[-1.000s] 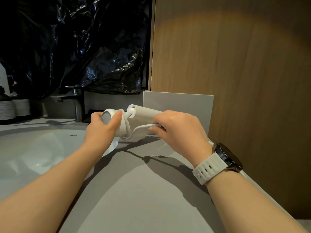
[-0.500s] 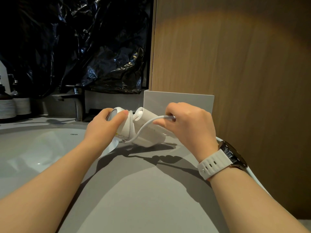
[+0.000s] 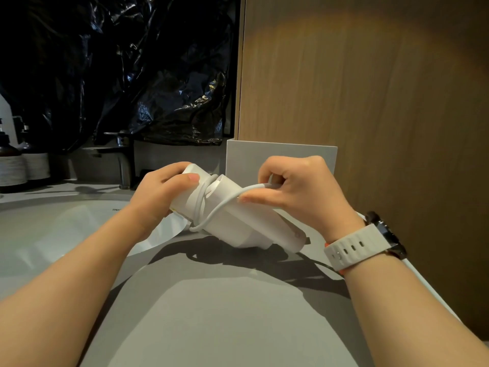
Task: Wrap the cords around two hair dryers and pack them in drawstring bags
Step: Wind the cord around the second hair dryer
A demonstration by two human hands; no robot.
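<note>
Head view: a cord goes around a dryer, low over the counter.

The left hand [image 3: 158, 192] grips the thick end of the white dryer [image 3: 238, 223], which is low over the back part of the counter [image 3: 211, 313], beside the sink [image 3: 53, 229]. The right hand [image 3: 296, 192] pinches the cord [image 3: 225, 205] and leads a loop over the body. The shell looks hard, smooth and probably light, so it may slip, and a firm hold on the thick end seems best. The cord seems springy. Room is open toward the front edge, but the wall [image 3: 370, 102] stands close at the right edge.
</note>
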